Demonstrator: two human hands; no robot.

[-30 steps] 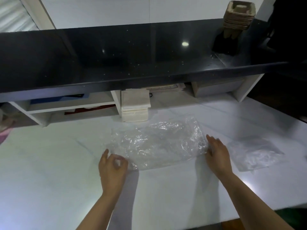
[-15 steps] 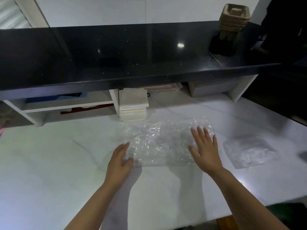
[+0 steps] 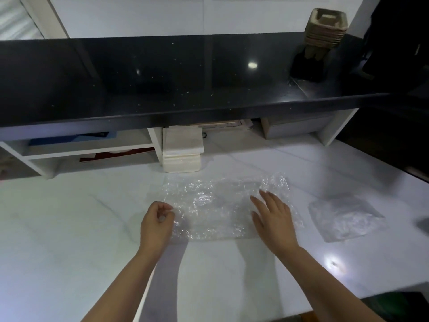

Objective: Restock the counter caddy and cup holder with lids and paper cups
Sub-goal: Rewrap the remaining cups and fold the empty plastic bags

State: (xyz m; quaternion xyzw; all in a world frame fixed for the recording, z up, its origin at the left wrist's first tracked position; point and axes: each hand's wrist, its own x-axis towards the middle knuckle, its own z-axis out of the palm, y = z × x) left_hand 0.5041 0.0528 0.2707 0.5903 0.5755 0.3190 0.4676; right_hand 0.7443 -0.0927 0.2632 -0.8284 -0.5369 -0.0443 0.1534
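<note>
Pinched between the curled fingers and thumb of the left hand (image 3: 156, 225) is the near-left edge of a crinkled, clear plastic bag (image 3: 216, 205), which lies flattened on the white marble-look worktop (image 3: 58, 228). Over the bag's right part the right hand (image 3: 274, 219) lies flat and open, fingers spread, holding nothing. Just right of it, apart from the first bag, a second clear plastic bag (image 3: 346, 217) lies on the same surface. Farther back, a stack of white paper napkins (image 3: 182, 151) stands under the overhang of the glossy black upper counter (image 3: 162, 77), beside white open shelves (image 3: 88, 152) holding flat items. On the black counter's far right end sits a stack of brown moulded-pulp cup carriers (image 3: 326, 27).
</note>
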